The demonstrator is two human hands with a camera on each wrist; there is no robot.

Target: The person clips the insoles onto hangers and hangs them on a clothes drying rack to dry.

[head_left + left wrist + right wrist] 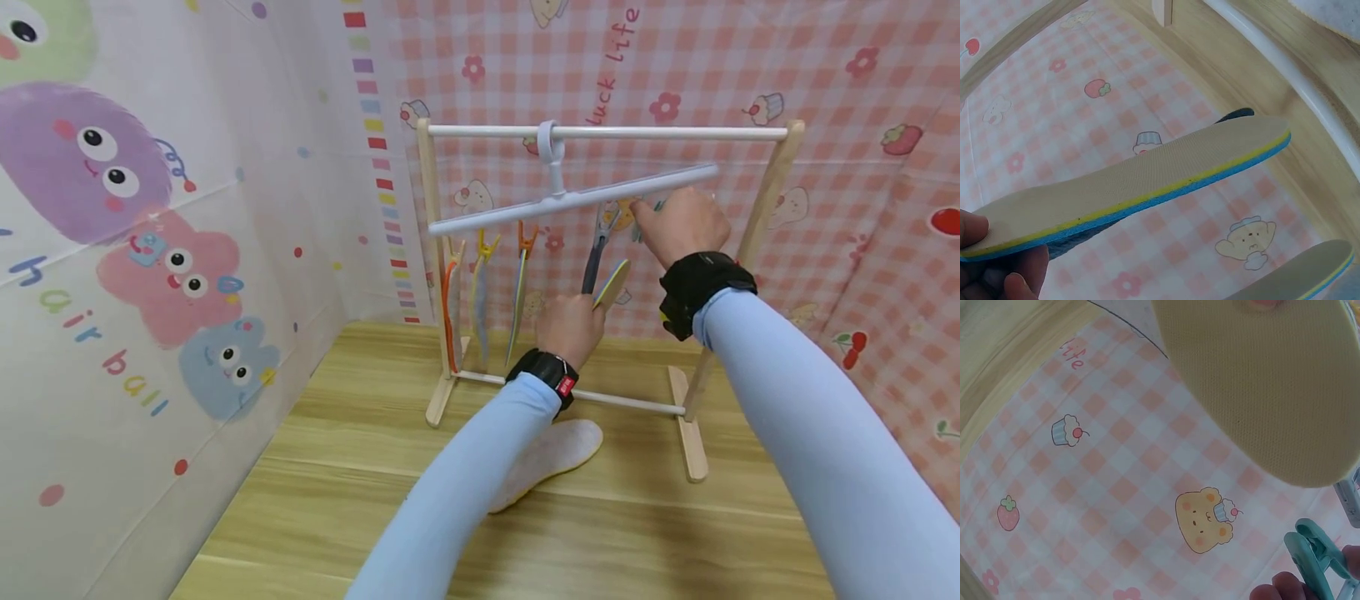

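Observation:
My left hand point(570, 329) grips one end of a beige insole point(1135, 181) with a yellow and blue edge. Just behind that insole is a dark grey insole point(592, 267), hanging from a grey clip point(606, 221). My right hand point(690, 225) is up near the right end of a tilted pale blue hanger point(630, 190). Its thumb and fingers pinch a teal clip point(1316, 550). In the right wrist view, the clip sits below the beige insole's rounded end, apart from it. Whether the clip is fastened to the hanger is hidden.
The hanger hooks over the top bar point(675, 133) of a wooden rack. On its left side, a yellow clip point(487, 243), an orange clip point(527, 239) and a pale clip hold more insoles. A light grey insole point(570, 446) lies on the wooden table point(322, 500), partly behind my left forearm.

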